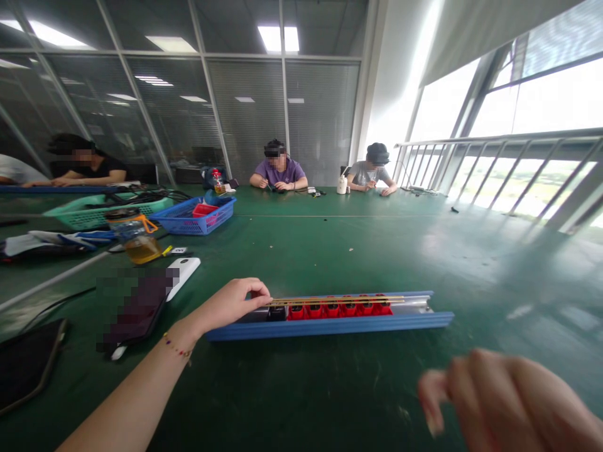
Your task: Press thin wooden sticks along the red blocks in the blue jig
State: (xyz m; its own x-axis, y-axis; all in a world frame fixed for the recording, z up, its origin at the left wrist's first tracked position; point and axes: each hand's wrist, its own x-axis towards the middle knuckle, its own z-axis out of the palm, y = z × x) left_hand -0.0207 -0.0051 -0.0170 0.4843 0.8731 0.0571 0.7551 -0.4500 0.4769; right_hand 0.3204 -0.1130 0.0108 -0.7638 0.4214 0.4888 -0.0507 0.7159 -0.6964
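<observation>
My left hand (233, 301) reaches over the left part of a long blue-sided channel (348, 325) with a silvery inside. Its thumb and fingers are pinched on the ends of thin tan sticks (339, 301), which lie lengthwise above the channel. Under the sticks, a row of several red holders (349, 310) with dark pieces in them sits inside the channel. A black block (277, 313) is at the left end of that row. My right hand (506, 398) is at the lower right, apart from the channel. Its fingers are bent and blurred, and anything in them is hidden.
On the left are a blue basket (193, 220) with a red container, a green basket (80, 213) with black cables, a jar of amber liquid (139, 242), a white device (184, 276) and a dark tablet (31, 361). Other people sit across the green table (301, 251).
</observation>
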